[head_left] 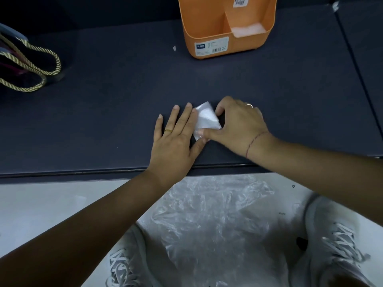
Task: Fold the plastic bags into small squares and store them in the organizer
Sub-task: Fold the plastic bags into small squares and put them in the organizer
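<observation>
A clear plastic bag folded down to a small square [207,118] lies on the dark table [103,112] near its front edge. My left hand [177,137] lies flat with straight fingers, its forefinger and thumb pressing the square's left side. My right hand [238,125] pinches the square from the right, thumb on its near corner and curled fingers at its far corner. The orange organizer [209,27] stands at the back of the table, with a folded clear bag [247,31] in its right front compartment.
A dark bag with gold rope handles [31,65] sits at the table's left end. Below the table's front edge, loose crumpled clear plastic bags [213,214] lie on the pale floor between two white shoes [339,241]. A small scrap [174,48] lies left of the organizer.
</observation>
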Tool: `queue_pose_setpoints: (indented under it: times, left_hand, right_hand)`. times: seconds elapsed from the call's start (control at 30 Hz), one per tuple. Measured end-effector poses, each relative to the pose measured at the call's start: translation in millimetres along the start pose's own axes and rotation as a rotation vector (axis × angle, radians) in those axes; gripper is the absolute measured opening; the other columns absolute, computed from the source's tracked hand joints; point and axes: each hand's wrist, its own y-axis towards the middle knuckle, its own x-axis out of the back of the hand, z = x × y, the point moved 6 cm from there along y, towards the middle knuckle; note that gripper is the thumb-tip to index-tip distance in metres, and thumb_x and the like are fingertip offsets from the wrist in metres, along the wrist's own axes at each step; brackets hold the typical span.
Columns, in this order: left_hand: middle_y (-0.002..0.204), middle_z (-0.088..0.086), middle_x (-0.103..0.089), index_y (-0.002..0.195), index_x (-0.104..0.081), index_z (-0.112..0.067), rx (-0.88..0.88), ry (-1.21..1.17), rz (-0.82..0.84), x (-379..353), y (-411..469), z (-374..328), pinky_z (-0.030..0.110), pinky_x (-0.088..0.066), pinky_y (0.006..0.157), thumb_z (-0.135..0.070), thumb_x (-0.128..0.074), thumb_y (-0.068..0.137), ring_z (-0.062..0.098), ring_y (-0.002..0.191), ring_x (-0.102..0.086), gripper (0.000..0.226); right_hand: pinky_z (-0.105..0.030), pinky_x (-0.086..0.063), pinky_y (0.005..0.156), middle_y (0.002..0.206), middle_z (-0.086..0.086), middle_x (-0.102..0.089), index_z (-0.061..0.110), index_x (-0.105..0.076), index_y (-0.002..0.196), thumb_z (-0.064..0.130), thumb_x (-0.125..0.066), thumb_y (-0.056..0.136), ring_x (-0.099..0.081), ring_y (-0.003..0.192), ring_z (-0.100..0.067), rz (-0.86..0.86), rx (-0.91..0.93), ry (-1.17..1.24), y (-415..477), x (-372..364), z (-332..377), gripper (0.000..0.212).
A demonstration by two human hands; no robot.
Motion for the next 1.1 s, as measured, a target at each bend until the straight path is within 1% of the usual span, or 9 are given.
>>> queue_pose_setpoints:
  times: [0.1, 0.27, 0.4, 0.57, 0.73, 0.83, 0.93, 1.03, 1.1]
  left_hand:
    - [0.163, -0.003, -0.015, 0.156, -0.018, -0.018, 0.002, 0.012, 0.017, 0, 0, 0, 0.041, 0.006, 0.121, -0.06, -0.014, 0.096, 0.018, 0.151, -0.006, 0.074]
    - [0.164, -0.004, -0.008, 0.157, -0.013, -0.019, 0.021, 0.058, 0.043, 0, 1, 3, 0.04, 0.011, 0.119, -0.064, -0.011, 0.093, 0.017, 0.152, 0.0, 0.079]
    - [0.165, -0.003, -0.007, 0.157, -0.012, -0.017, 0.03, 0.088, 0.047, 0, 1, 2, 0.042, 0.01, 0.12, -0.065, -0.008, 0.092, 0.018, 0.152, 0.0, 0.081]
    - [0.164, 0.0, -0.011, 0.156, -0.015, -0.015, 0.023, 0.087, 0.037, -2, 1, 2, 0.044, 0.007, 0.12, -0.064, -0.01, 0.094, 0.02, 0.152, -0.003, 0.08]
    - [0.164, -0.001, -0.011, 0.156, -0.017, -0.014, 0.022, 0.068, 0.04, -2, 1, 3, 0.043, 0.008, 0.12, -0.064, -0.009, 0.094, 0.019, 0.152, -0.003, 0.081]
    - [0.164, 0.0, -0.014, 0.156, -0.018, -0.013, 0.021, 0.062, 0.034, -2, 1, 2, 0.045, 0.005, 0.12, -0.062, -0.013, 0.095, 0.02, 0.152, -0.006, 0.079]
    - [0.163, 0.002, -0.02, 0.154, -0.023, -0.01, 0.016, 0.064, 0.013, -2, 1, 2, 0.047, 0.0, 0.12, -0.061, -0.016, 0.096, 0.023, 0.151, -0.012, 0.078]
    - [0.163, 0.002, -0.02, 0.154, -0.023, -0.011, 0.026, 0.048, 0.013, -1, 1, 1, 0.046, 0.0, 0.121, -0.062, -0.016, 0.095, 0.022, 0.151, -0.012, 0.078]
    - [0.163, 0.0, -0.016, 0.155, -0.019, -0.013, 0.041, 0.013, 0.018, 1, 1, 0, 0.043, 0.005, 0.121, -0.065, -0.016, 0.092, 0.02, 0.152, -0.007, 0.082]
  right_hand:
    - [-0.032, -0.027, 0.087, 0.11, 0.002, -0.052, 0.02, -0.052, 0.109, 0.061, -0.063, 0.078, -0.047, 0.106, -0.02, -0.175, 0.096, -0.073, -11, -9, -5, 0.052]
    - [-0.031, -0.022, 0.082, 0.109, -0.005, -0.054, 0.015, -0.057, 0.109, 0.039, -0.061, 0.089, -0.048, 0.104, -0.027, -0.313, 0.142, -0.065, -16, -8, -15, 0.031]
    - [-0.027, -0.02, 0.082, 0.103, 0.003, -0.049, 0.019, -0.058, 0.106, 0.027, -0.054, 0.095, -0.047, 0.105, -0.023, -0.286, 0.105, -0.02, -15, -5, -17, 0.015]
    - [-0.026, -0.019, 0.086, 0.102, 0.009, -0.041, 0.025, -0.061, 0.093, 0.049, -0.062, 0.087, -0.042, 0.11, -0.018, -0.163, -0.002, 0.025, -11, -5, -10, 0.025]
    - [-0.03, -0.031, 0.093, 0.113, 0.001, -0.05, 0.022, -0.066, 0.089, 0.046, -0.065, 0.086, -0.045, 0.112, -0.021, -0.066, -0.025, -0.048, -5, -4, -3, 0.024]
    - [-0.031, -0.046, 0.082, 0.096, 0.004, -0.06, 0.017, -0.063, 0.082, 0.036, -0.067, 0.086, -0.056, 0.095, -0.018, -0.063, 0.003, 0.06, -7, 2, 5, 0.019]
    - [-0.034, -0.054, 0.076, 0.077, 0.008, -0.063, 0.016, -0.062, 0.081, 0.026, -0.072, 0.082, -0.062, 0.078, -0.013, -0.003, -0.063, 0.301, -5, 1, 6, 0.013]
    - [-0.036, -0.058, 0.074, 0.086, 0.002, -0.064, 0.021, -0.053, 0.087, 0.012, -0.074, 0.078, -0.066, 0.081, -0.016, 0.018, -0.138, 0.557, -1, -8, 2, 0.024]
    - [-0.026, -0.056, 0.066, 0.089, 0.0, -0.067, 0.026, -0.049, 0.089, 0.005, -0.072, 0.078, -0.066, 0.08, -0.014, 0.006, -0.138, 0.627, 0, -12, -2, 0.032]
